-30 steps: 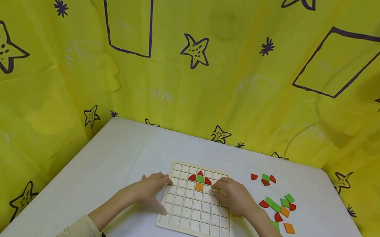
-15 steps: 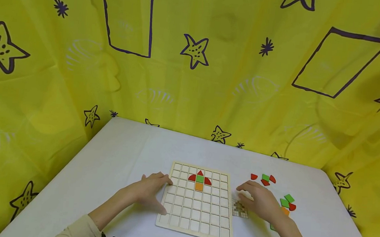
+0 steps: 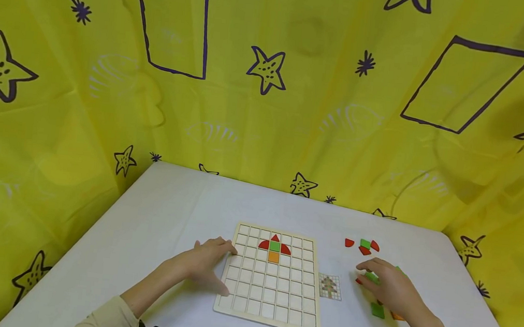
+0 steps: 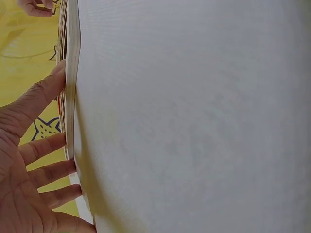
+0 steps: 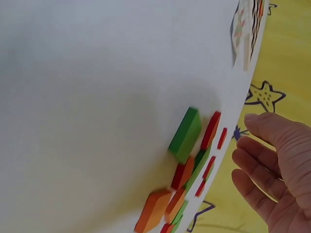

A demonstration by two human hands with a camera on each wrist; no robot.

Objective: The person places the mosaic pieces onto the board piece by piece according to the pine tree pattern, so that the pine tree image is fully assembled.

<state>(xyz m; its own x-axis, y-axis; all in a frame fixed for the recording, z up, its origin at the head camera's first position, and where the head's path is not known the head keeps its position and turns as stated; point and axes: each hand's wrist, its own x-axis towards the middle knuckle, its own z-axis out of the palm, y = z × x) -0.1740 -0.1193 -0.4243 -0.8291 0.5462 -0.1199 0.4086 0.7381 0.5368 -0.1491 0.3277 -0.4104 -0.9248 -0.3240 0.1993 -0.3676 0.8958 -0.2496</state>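
Note:
A wooden grid board (image 3: 270, 283) lies flat on the table. Set in its upper cells are a red triangle (image 3: 275, 238), a green square (image 3: 275, 246), an orange square (image 3: 273, 257) and a red rounded piece (image 3: 285, 249) on either side of the green. My left hand (image 3: 208, 264) rests along the board's left edge, thumb and fingers spread and touching its rim, also in the left wrist view. Over the loose pieces at the right hovers my right hand (image 3: 391, 286), fingers loosely bent. The right wrist view shows nothing between its fingers, with a green tile (image 5: 185, 136) below.
A small printed grid card (image 3: 329, 287) sticks out from the board's right edge. Several red and green pieces, among them a red quarter-round (image 3: 349, 243), lie at the far right. A green tile (image 3: 377, 309) lies nearer. Yellow patterned cloth (image 3: 264, 132) hangs behind the white table.
My right hand has moved right, off the board and past the card, to above the loose pieces. The card is uncovered. My left hand has stayed at the board's edge.

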